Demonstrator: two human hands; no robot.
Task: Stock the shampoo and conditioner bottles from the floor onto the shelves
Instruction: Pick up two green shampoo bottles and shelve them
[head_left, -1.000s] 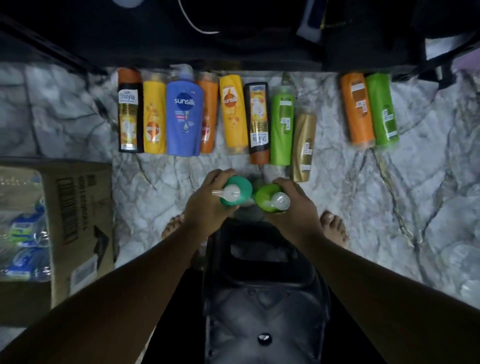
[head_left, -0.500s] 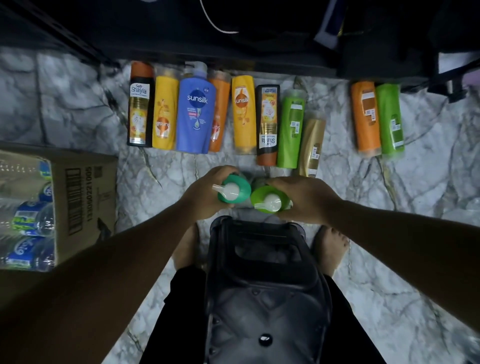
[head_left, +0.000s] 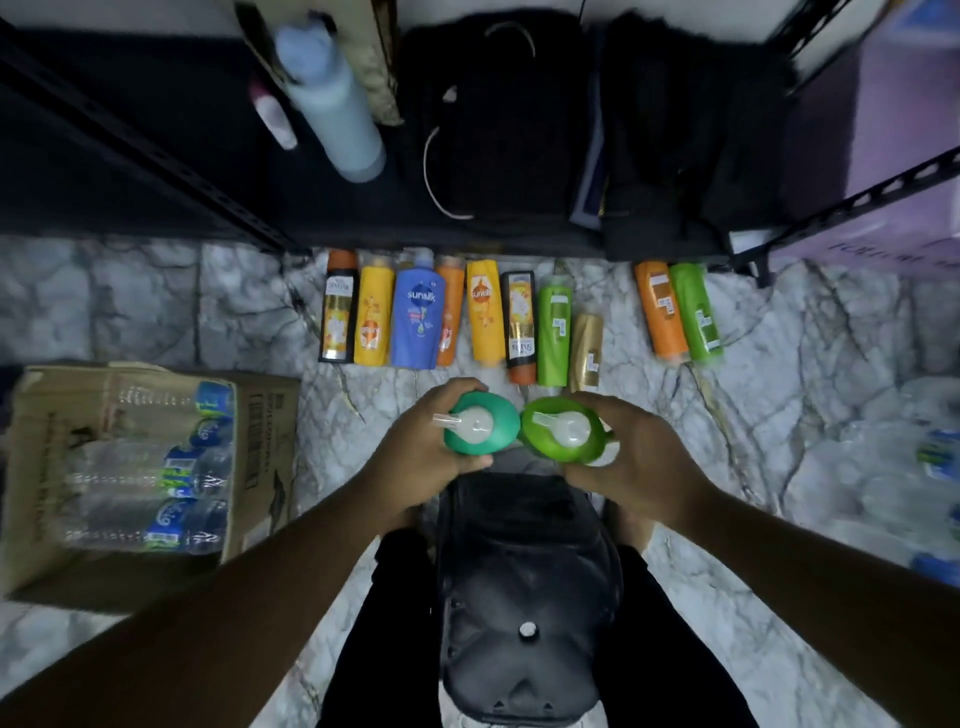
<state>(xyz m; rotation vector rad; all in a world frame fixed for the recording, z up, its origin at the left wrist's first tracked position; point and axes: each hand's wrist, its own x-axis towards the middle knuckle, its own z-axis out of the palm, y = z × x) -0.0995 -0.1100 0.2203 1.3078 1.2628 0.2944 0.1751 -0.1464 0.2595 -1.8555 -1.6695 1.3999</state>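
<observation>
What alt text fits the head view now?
Seen from above, the left hand grips a teal pump bottle and the right hand a green pump bottle. Ten more bottles lie on the marble floor before a dark shelf; a cardboard box of water bottles sits left.

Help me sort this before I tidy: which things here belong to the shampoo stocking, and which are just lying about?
Job: teal pump bottle in the left hand, green pump bottle in the right hand, row of bottles on the floor, shelf rack.
Lying about: cardboard box of water bottles, black bag.
</observation>
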